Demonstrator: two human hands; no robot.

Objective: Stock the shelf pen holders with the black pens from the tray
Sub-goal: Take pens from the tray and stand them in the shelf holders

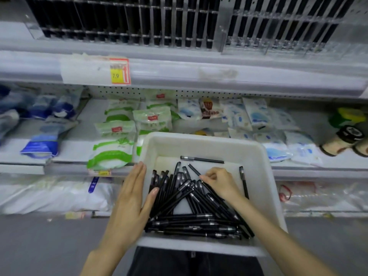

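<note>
Pick-up step: left hand, flat and straight-fingered, braces the tray wall while right hand curls onto the black pens heaped beneath it, grip not discernible; next, a gathered bunch likely needs lifting to the pen holders well above.

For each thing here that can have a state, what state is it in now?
tray: partly filled, white floor showing in places.
black pens: loose in a crossed pile in the tray; a few lie apart.
left hand: open, fingers straight along the tray's left wall, thumb on pens.
right hand: fingers curled on the pile; grip unclear.
pen holders: on the top shelf, many slots dark with pens.
</note>
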